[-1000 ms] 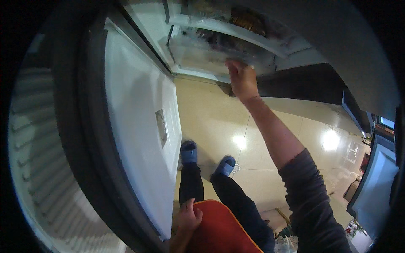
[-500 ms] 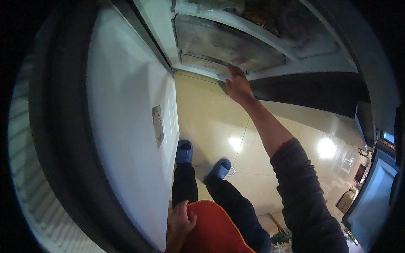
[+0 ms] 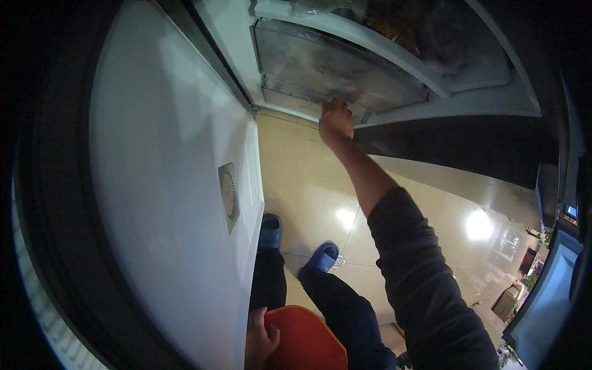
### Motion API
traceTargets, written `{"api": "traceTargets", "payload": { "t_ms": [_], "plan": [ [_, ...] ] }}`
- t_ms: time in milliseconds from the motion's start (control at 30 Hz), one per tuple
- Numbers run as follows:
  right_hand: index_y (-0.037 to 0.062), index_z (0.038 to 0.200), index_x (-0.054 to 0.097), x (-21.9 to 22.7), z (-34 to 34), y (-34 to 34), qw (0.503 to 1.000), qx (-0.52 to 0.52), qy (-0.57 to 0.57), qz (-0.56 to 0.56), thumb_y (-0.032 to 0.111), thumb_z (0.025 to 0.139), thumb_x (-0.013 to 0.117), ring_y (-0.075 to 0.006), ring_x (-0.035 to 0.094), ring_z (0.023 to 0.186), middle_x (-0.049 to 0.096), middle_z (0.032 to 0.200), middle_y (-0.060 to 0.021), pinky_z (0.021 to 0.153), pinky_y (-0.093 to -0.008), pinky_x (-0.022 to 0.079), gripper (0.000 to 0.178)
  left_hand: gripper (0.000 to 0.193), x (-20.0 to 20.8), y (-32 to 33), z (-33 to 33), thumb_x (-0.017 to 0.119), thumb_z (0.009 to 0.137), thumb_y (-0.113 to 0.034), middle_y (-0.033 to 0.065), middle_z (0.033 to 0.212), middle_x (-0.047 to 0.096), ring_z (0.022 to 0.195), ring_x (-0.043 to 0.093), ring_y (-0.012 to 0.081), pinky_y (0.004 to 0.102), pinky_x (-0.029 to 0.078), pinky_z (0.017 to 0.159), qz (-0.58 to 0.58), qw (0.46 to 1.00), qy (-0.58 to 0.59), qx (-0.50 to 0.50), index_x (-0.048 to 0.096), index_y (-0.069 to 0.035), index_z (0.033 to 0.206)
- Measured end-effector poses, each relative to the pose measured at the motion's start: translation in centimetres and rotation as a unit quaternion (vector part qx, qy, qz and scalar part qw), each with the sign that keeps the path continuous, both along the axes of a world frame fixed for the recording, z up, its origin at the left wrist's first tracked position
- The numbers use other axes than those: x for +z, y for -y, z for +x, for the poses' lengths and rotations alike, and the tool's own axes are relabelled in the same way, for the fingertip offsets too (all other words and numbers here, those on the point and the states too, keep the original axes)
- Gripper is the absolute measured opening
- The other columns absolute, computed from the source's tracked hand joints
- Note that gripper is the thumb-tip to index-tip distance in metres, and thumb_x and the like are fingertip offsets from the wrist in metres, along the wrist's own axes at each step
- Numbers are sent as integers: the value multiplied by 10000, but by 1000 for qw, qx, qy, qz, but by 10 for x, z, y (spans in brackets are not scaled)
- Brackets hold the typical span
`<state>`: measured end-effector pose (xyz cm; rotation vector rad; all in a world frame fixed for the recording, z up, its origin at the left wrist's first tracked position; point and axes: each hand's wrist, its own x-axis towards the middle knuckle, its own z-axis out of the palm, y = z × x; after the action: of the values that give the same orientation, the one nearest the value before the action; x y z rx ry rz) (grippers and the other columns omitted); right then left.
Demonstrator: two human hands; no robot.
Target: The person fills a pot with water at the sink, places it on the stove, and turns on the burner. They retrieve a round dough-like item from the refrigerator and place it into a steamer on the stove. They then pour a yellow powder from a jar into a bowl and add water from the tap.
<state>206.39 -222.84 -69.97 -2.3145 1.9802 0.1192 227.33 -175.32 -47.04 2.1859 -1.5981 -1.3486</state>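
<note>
A white door [image 3: 176, 203] stands open at left, its inner face turned toward the wearer, with a grey plate [image 3: 229, 197] set near its right edge. Just beyond that edge, low in the view, the person's left hand [image 3: 263, 339] lies against the left side of a red garment [image 3: 305, 336] trimmed in orange; its thumb stands apart from the bent fingers, part of the hand is out of sight behind the door, and whether it grips anything cannot be told. Blue slippers [image 3: 323, 256] are planted on a beige tiled floor [image 3: 302, 166], the left one near the door's edge, the right one just beside a small round floor fitting [image 3: 338, 262].

Above, at the frosty cabinet's lower front, the person's right hand [image 3: 337, 123] reaches to a shallow lower drawer [image 3: 290, 92], fingers bent downward over the right part of its front. The drawer lies directly beneath and beyond the fingers, extending left from them toward the cabinet's left wall; the fingertips are hidden, so a firm hold cannot be confirmed. A larger drawer [image 3: 333, 58] with a frosted clear front sits right above the fingers, and a higher compartment [image 3: 431, 46] shows blurred contents behind its pale rim.

To the right, a dark sleeve [image 3: 425, 271] covers the upper part of the right arm, below a dark panel [image 3: 456, 142] running along the cabinet's bottom edge. A pale blue panel [image 3: 542, 290] leans at far right.
</note>
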Motion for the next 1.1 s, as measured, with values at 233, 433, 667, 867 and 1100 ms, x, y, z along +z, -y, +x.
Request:
{"api": "traceTargets", "payload": {
  "t_ms": [233,433,667,867,1100],
  "plan": [
    [55,1173,576,0,11,-84,998,-2,40,-44,116,815,605,-324,510,1107,522,1139,-144,916,-454,439,364,522,0,2,-6,627,750,-108,260,1139,612,1038,595,442,500,493,929,31,1000,1,-2,533,35,1242],
    [36,1228,563,2,16,-113,996,20,71,-42,113,817,609,-329,504,1113,516,1162,-142,954,-453,419,421,527,-4,0,-3,625,749,-112,261,1149,605,1047,593,440,500,489,940,40,999,-4,-19,522,38,1243],
    [41,1295,537,6,10,-114,996,42,75,-40,114,823,605,-339,491,1138,508,1195,-157,979,-474,407,483,516,-5,0,-3,615,757,-102,261,1146,602,1043,592,440,501,489,939,11,1000,-7,-17,517,39,1243],
    [44,1354,500,10,3,-91,995,49,81,-38,112,830,581,-346,467,1165,479,1241,-168,1004,-479,389,535,501,-3,4,-5,613,753,-83,254,1140,616,1057,597,429,496,491,940,18,1000,-2,1,533,38,1232],
    [50,1433,402,9,-11,-5,999,34,27,11,149,832,553,-368,429,1258,446,1348,-191,1051,-473,370,628,507,-4,6,1,609,749,-79,245,1140,622,1054,607,416,477,498,941,-7,1000,23,-13,539,30,1239]
  ]
}}
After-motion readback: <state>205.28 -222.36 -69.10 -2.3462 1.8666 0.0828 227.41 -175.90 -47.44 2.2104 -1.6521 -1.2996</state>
